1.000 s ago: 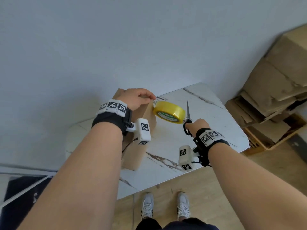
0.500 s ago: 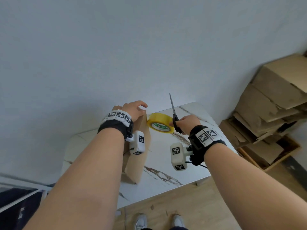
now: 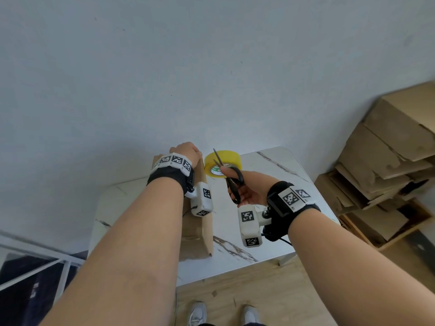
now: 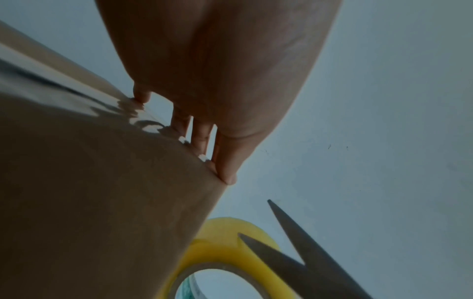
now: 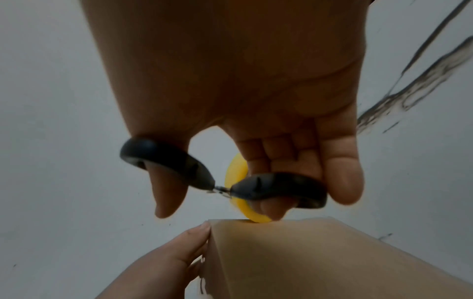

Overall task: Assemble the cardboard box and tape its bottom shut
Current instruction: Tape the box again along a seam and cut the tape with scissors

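A brown cardboard box (image 3: 199, 222) stands on end on the white marble table (image 3: 270, 243). My left hand (image 3: 187, 152) lies over its top far end, with straight fingers (image 4: 202, 139) pressing on glossy tape at the box (image 4: 102, 202) edge. A yellow tape roll (image 3: 223, 161) sits right beside that top corner. My right hand (image 3: 249, 191) grips black-handled scissors (image 3: 231, 178), thumb and fingers through the loops (image 5: 222, 182). The blades (image 4: 294, 252) stand apart, just in front of the roll (image 4: 230, 250). The strip between roll and box is not visible.
A stack of flattened cardboard boxes (image 3: 388, 165) fills the right corner on the wooden floor. A plain wall rises close behind the table. A white metal frame (image 3: 47, 264) stands at the lower left. My feet are at the table's near edge.
My right hand has carried the scissors left to the tape roll, and the blades have gone from shut to apart. My left hand stays on the box top. The head view tilted upward.
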{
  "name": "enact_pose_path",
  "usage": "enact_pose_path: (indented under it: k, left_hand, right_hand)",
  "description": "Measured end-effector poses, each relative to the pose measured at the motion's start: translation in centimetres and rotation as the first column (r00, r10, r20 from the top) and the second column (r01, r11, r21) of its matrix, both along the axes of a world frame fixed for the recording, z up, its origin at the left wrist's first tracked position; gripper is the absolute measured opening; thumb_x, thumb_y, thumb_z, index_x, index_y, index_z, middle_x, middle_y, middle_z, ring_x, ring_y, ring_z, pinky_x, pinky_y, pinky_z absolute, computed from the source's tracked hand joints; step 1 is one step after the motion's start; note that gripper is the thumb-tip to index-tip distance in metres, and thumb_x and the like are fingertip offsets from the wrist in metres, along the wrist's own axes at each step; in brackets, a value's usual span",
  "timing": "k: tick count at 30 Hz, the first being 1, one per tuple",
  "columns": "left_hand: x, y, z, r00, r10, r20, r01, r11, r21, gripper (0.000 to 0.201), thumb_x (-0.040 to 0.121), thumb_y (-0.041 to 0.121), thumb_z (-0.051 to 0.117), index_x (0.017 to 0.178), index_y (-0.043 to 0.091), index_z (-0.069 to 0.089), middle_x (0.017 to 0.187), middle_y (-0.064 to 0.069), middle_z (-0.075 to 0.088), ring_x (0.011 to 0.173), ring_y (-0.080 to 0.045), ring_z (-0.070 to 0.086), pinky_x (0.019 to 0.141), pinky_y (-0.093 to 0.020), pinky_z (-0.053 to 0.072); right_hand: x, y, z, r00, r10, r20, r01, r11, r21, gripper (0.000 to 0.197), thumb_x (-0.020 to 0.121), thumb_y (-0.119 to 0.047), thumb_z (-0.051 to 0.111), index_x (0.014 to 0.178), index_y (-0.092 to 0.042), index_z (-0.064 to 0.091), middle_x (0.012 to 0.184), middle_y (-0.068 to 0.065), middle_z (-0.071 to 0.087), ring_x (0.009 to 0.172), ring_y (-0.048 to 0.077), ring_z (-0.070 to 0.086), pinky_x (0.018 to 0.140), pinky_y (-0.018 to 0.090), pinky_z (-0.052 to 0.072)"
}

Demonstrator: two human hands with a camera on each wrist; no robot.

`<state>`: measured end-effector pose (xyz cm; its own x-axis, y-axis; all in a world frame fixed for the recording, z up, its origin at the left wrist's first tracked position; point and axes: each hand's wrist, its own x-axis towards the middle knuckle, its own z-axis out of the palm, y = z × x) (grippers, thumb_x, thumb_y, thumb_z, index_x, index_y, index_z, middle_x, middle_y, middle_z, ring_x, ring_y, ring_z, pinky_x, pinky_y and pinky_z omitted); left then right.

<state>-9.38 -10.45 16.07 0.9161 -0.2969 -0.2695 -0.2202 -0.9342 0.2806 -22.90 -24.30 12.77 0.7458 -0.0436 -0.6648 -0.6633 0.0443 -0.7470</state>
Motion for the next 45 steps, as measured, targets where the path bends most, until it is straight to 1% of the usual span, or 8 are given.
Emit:
enact_pose_path:
  k: [7,12,20,26,32,35,40,45]
  left_hand:
    - [-0.2,0.0,0.3,1.0,-0.005,0.007,0.005,1.0,0.017,0.03,0.098,0.028,0.047,0.12,0.016,0.063,0.13,-0.007,0.061,0.119,-0.029,0.056,0.105,-0.035,0.04]
    - [-0.1,0.1,0.3,1.0,0.014,-0.01,-0.014,1.0,0.004,0.029,0.097,0.029,0.048,0.118,0.016,0.064,0.129,-0.006,0.061,0.119,-0.029,0.055,0.105,-0.037,0.04]
    - [0.7,0.2,0.5,0.991,0.067,-0.117,-0.078,0.992,-0.098,0.023,0.091,0.027,0.059,0.109,0.018,0.07,0.125,-0.005,0.064,0.116,-0.028,0.057,0.104,-0.04,0.043]
    - [1.2,-0.4,1.0,0.988,0.042,-0.146,-0.066,0.985,-0.161,0.039,0.09,0.01,0.06,0.129,0.012,0.055,0.137,-0.007,0.053,0.125,-0.026,0.051,0.1,-0.032,0.041]
    - [1.6,-1.7,2.1,0.974,-0.148,-0.172,0.128,0.984,-0.124,0.058,0.094,-0.004,0.038,0.146,0.023,0.037,0.155,-0.005,0.031,0.139,-0.023,0.036,0.104,-0.026,0.035]
    - [1.4,-2.8,2.2,0.957,-0.227,-0.181,0.22,0.974,-0.06,0.057,0.096,-0.005,0.032,0.145,0.023,0.04,0.155,-0.006,0.031,0.139,-0.024,0.036,0.105,-0.025,0.035]
    - [1.1,-3.9,1.6,0.926,-0.281,-0.251,0.296,0.955,0.022,0.044,0.099,0.015,0.042,0.143,0.018,0.044,0.153,-0.004,0.036,0.139,-0.022,0.036,0.11,-0.029,0.03]
    - [1.7,-3.5,0.6,0.943,-0.269,-0.195,0.266,0.963,-0.044,0.051,0.081,0.036,0.071,0.129,0.024,0.059,0.142,0.001,0.048,0.127,-0.02,0.048,0.093,-0.026,0.039]
  right_hand:
    - [0.3,0.1,-1.2,0.998,0.069,0.0,-0.069,0.996,0.053,0.063,0.05,-0.071,0.08,0.065,-0.011,0.066,0.07,0.01,0.065,0.057,0.021,0.058,0.067,0.03,0.047]
    - [1.0,0.8,-1.1,1.0,0.012,0.015,-0.014,0.994,0.106,0.054,0.071,-0.062,0.073,0.068,-0.008,0.063,0.065,0.009,0.063,0.053,0.019,0.057,0.06,0.028,0.05]
    - [2.7,0.9,-1.9,0.998,-0.054,0.025,0.051,0.99,0.132,0.051,0.069,-0.059,0.077,0.062,-0.012,0.06,0.062,0.007,0.059,0.054,0.018,0.052,0.059,0.026,0.044]
    - [3.1,0.5,-2.4,0.997,-0.055,0.053,0.049,0.993,0.108,0.047,0.074,-0.054,0.075,0.069,-0.011,0.059,0.065,0.007,0.058,0.056,0.017,0.05,0.061,0.025,0.038]
    - [3.5,-0.2,-2.8,0.999,0.001,0.049,-0.002,0.999,0.04,0.057,0.052,-0.065,0.081,0.068,-0.014,0.061,0.066,0.005,0.06,0.059,0.017,0.05,0.066,0.028,0.039]
    - [3.5,-0.6,-2.8,0.998,0.009,0.064,-0.013,0.998,0.058,0.046,0.071,-0.055,0.077,0.067,-0.013,0.059,0.064,0.005,0.058,0.057,0.017,0.049,0.061,0.027,0.038]
    - [3.4,-0.9,-2.5,0.995,0.016,0.098,-0.023,0.997,0.074,0.039,0.084,-0.044,0.07,0.065,-0.013,0.056,0.057,0.002,0.055,0.053,0.016,0.047,0.057,0.026,0.033]
    - [3.3,-1.0,-2.4,0.994,0.026,0.108,-0.035,0.996,0.085,0.037,0.085,-0.042,0.069,0.067,-0.014,0.055,0.059,0.001,0.054,0.052,0.014,0.047,0.057,0.025,0.033]
